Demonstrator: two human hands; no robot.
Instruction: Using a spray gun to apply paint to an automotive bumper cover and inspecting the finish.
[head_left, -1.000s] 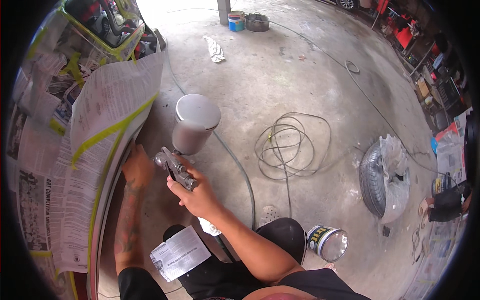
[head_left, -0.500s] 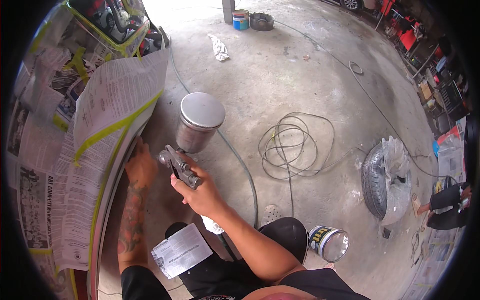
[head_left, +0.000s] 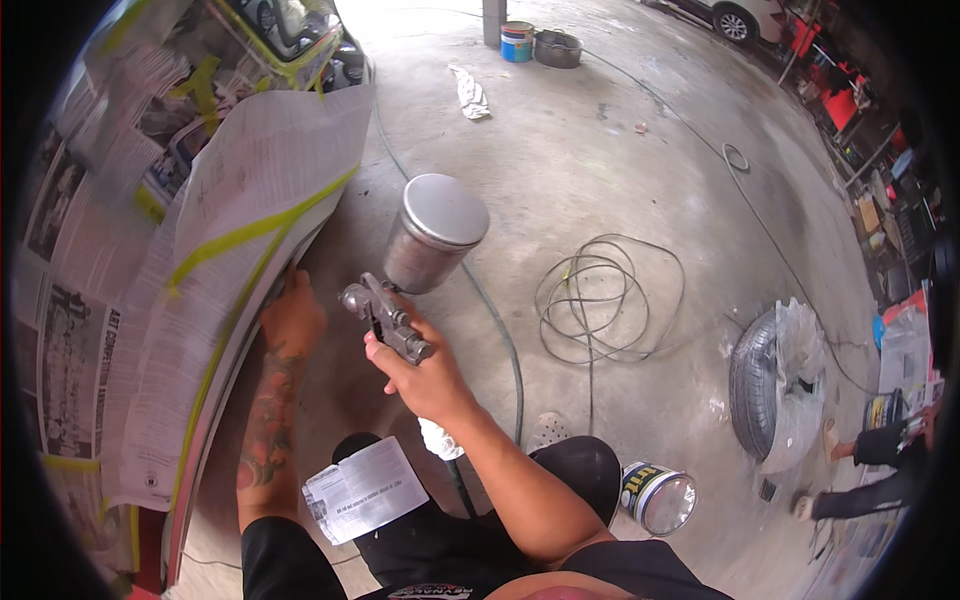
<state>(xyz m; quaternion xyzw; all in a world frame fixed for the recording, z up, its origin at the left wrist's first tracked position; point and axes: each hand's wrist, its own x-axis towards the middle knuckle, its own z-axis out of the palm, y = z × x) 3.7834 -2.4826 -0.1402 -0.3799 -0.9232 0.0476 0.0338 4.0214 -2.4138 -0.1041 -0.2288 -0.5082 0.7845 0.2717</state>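
My right hand [head_left: 425,375] grips a metal spray gun [head_left: 390,320], its nozzle pointing left toward the car panel. A silver paint cup [head_left: 435,235] with a lid sits tilted on the gun. White cloth [head_left: 440,438] is wrapped around the gun's lower end, above a dark hose. My tattooed left hand [head_left: 293,310] is at the lower edge of the car panel [head_left: 225,370], fingers curled in against it; their tips are hidden. Newspaper [head_left: 250,190] and yellow-green tape cover the bodywork above. A folded sheet of newspaper [head_left: 368,490] lies on my leg.
Coiled hose [head_left: 610,300] lies on the concrete floor, with a tyre [head_left: 757,385] partly wrapped in plastic to its right. A paint can [head_left: 660,498] lies by my knee. Another can [head_left: 516,42] and a dark round pan [head_left: 557,48] stand far off. Someone's legs [head_left: 870,500] show at right.
The view has shifted, so most of the scene sits further right. The spray gun stays in my right hand and my left hand stays at the panel edge. The other person's legs have moved apart.
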